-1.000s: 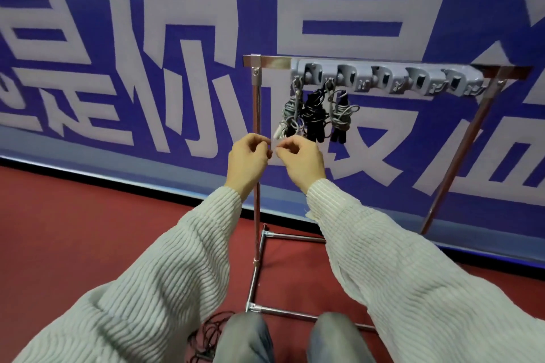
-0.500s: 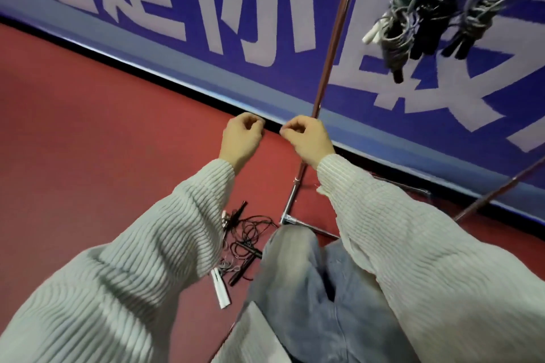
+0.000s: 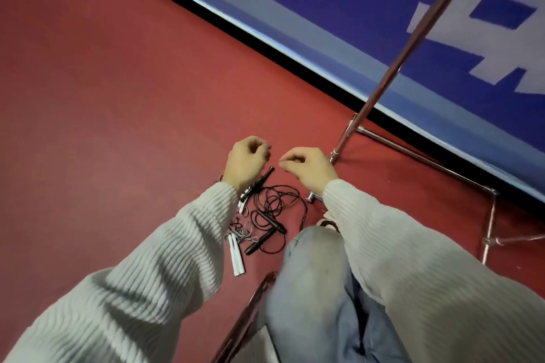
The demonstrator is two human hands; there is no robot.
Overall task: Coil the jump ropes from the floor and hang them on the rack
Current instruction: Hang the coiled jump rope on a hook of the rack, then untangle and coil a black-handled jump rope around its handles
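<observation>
floor (image 3: 118, 82): red | banner (image 3: 368, 18): blue, white characters, behind | jeans (image 3: 312, 289): blue

A dull red floor (image 3: 118, 74) fills most of the view. Along its far edge runs a black strip (image 3: 265, 38), and above that stands a blue banner wall (image 3: 368, 9) with large white lettering, evenly lit.
</observation>
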